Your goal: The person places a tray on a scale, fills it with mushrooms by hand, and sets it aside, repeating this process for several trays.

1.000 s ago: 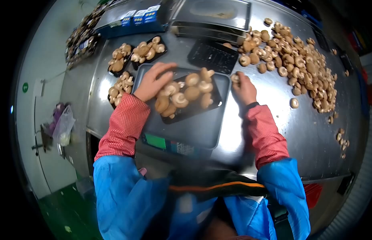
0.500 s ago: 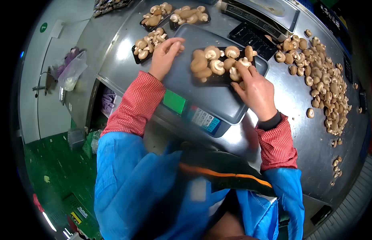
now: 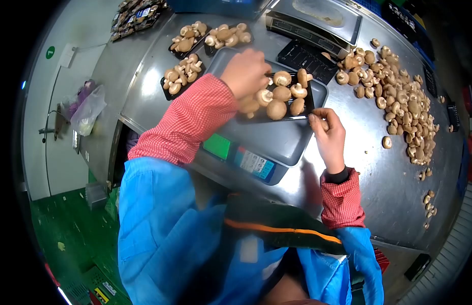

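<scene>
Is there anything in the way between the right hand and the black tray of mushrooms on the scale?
Nothing visible is in the way. The right hand is right by a corner of the black tray, on the scale's grey pan.

This looks to me like a produce packing room. Loose mushrooms (image 3: 411,104) lie heaped across a wide metal surface (image 3: 363,178), with small black trays of them (image 3: 180,76) grouped near a scale (image 3: 256,165) showing a green display. Beyond the edge, I see green flooring (image 3: 63,239) and a pale wall.
</scene>
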A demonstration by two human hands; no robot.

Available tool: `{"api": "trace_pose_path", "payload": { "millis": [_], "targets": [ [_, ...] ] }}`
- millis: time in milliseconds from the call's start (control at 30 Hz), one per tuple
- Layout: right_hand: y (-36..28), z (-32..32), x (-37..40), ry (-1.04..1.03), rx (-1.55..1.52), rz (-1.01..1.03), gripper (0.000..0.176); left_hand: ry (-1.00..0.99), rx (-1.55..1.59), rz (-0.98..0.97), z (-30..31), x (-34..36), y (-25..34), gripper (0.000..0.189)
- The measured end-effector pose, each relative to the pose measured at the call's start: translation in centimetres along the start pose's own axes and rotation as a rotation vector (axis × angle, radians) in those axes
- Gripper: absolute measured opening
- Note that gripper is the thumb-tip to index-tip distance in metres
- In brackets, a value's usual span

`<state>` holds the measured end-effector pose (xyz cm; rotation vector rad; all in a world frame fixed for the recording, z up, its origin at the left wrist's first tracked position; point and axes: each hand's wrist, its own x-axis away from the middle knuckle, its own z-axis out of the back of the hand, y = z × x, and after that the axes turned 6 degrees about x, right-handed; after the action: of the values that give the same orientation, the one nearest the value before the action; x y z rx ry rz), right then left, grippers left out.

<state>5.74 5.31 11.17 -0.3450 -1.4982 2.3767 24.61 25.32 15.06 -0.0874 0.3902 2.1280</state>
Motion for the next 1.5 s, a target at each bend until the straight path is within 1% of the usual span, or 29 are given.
{"api": "trace_pose_path", "payload": {
  "millis": [100,133,233,333,433,500,533,600,633,767,800,833,900,967,1033,1067,1100,1167,1200,1233,1267,1300,1333,1433,1500],
  "targets": [
    [1.0,0.8,0.2,-0.008,0.007,-0.052,0.019,-0.208,-0.213,0.057,-0.5,-1.9,1.1,0.017],
    [1.0,0.9,0.2,0.001,0.014,-0.033,0.019,-0.250,-0.282,0.085,-0.5,-2.6,1.9,0.015],
    [1.4,1.1,0.1,-0.022,-0.064,-0.078,0.018,-0.254,-0.565,0.087,-1.6,-3.3,3.8,0.017],
    [1.3,1.1,-0.2,-0.032,-0.147,-0.099,0.017,-0.322,-0.493,0.163,-1.1,-3.1,5.0,0.019],
    [2.5,0.8,-0.9,0.031,-0.087,0.044,0.016,-0.357,-0.452,0.201,-0.8,-3.0,4.8,0.018],
    [2.3,1.0,-1.5,0.051,0.028,0.108,0.017,-0.368,-0.431,0.222,-1.0,-3.0,4.4,0.019],
    [1.9,1.1,-1.9,0.060,0.087,0.143,0.017,-0.339,-0.404,0.221,-1.0,-2.8,4.3,0.018],
    [0.7,1.1,-2.6,0.028,0.041,0.121,0.018,-0.278,-0.350,0.218,-1.0,-2.5,4.1,0.018],
    [0.2,1.0,-2.9,0.012,0.019,0.110,0.018,-0.192,-0.263,0.221,-0.9,-2.3,3.8,0.017],
    [-1.1,-0.1,-4.5,-0.020,0.054,0.187,0.021,0.134,0.121,0.234,0.8,-0.6,2.3,0.017],
    [-1.8,-0.2,-4.7,-0.023,0.111,0.250,0.023,0.213,0.225,0.237,1.6,0.0,1.9,0.018],
    [-2.2,-0.5,-5.0,-0.015,0.142,0.302,0.023,0.240,0.351,0.242,2.6,1.3,1.5,0.021],
    [-3.1,-1.3,-5.5,0.000,0.203,0.406,0.025,0.238,0.503,0.458,4.4,4.8,1.7,0.019],
    [-4.2,-2.3,-6.0,0.010,0.190,0.462,0.028,0.244,0.585,0.671,5.6,9.5,1.2,0.018],
    [-5.4,-3.3,-6.6,-0.007,0.216,0.523,0.029,0.289,0.558,0.773,5.7,15.1,0.2,0.016],
    [-5.6,-4.2,-6.9,0.000,0.258,0.539,0.030,0.288,0.499,0.843,4.9,18.7,-1.3,0.019],
    [-5.4,-4.9,-7.3,0.010,0.354,0.606,0.031,0.286,0.439,0.920,4.2,21.8,-2.1,0.023],
    [-4.7,-6.3,-7.9,0.022,0.538,0.737,0.033,0.230,0.376,1.096,4.8,25.6,-0.7,0.026],
    [-4.7,-6.6,-7.7,-0.020,0.676,0.745,0.034,0.197,0.346,1.185,5.0,27.4,0.1,0.027],
    [-4.8,-6.5,-7.3,-0.025,0.687,0.785,0.035,0.207,0.203,1.091,4.6,29.7,0.3,0.029],
    [-5.1,-6.3,-6.9,0.003,0.652,0.792,0.032,0.218,0.062,0.988,3.7,31.9,0.2,0.031],
    [-5.2,-6.0,-6.7,0.037,0.620,0.798,0.030,0.227,-0.077,0.877,3.8,32.2,0.7,0.034],
    [-4.9,-5.5,-6.6,0.073,0.571,0.767,0.032,0.273,0.008,0.923,3.9,32.3,1.1,0.039],
    [-3.4,-3.4,-7.1,0.190,0.432,0.630,0.026,0.490,0.479,0.983,3.4,29.3,1.8,0.035],
    [-1.7,-2.3,-8.4,0.258,0.459,0.548,0.024,0.456,0.466,0.810,3.3,25.2,2.6,0.032]
  ]
}}
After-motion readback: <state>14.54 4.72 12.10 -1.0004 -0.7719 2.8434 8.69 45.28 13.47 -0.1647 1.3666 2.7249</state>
